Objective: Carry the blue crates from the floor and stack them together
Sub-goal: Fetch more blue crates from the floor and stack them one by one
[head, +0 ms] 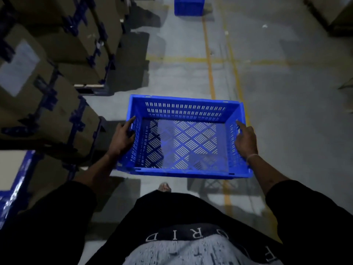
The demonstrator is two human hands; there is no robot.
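I hold an empty blue perforated crate level in the air in front of my waist, above the grey floor. My left hand grips its left side wall, fingers curled around the rim and index finger stretched along it. My right hand grips the right side wall in the same way. Another blue crate stands on the floor far ahead, at the top edge of the view, partly cut off.
Cardboard boxes on blue pallet racking line the left side. More boxes stand at the far right. Yellow floor lines run ahead down the concrete aisle. My foot shows below the crate.
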